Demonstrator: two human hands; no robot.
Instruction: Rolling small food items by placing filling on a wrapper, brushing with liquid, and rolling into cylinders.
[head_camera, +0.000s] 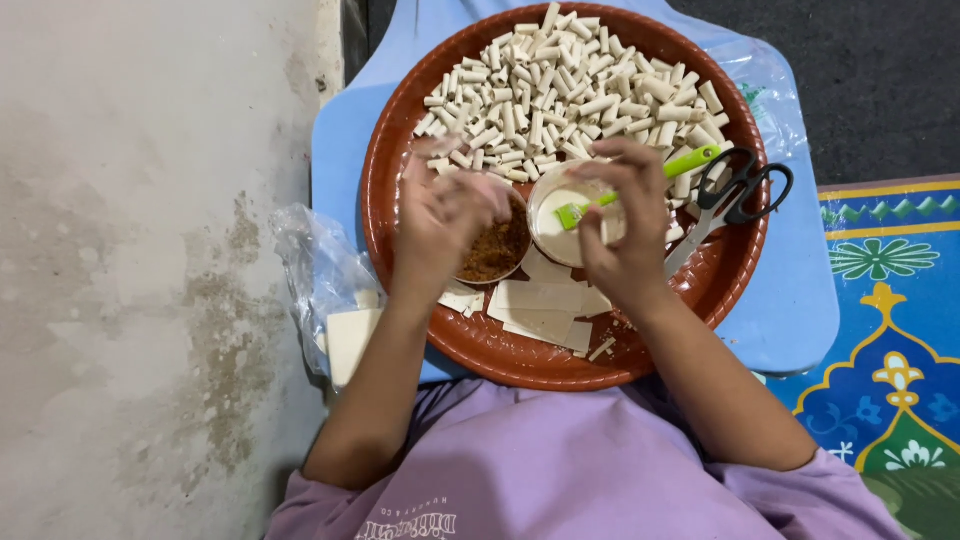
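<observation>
The right hand (615, 225) is hovering over the small white bowl (565, 215) of pale paste, its grip pinching the green brush (630, 187), whose bristle end is dipping into the bowl. The left hand (445, 225) is blurring above the bowl of brown filling (497, 250); whether its grip is pinching anything, I cannot tell. Both bowls are sitting inside the round brown tray (400, 140), near its front. Small cream-coloured rolls (560, 85) are piling across the tray's far half, flat pale wrapper sheets (540, 305) are lying just below the bowls, and black scissors (735, 190) are resting at the right rim.
</observation>
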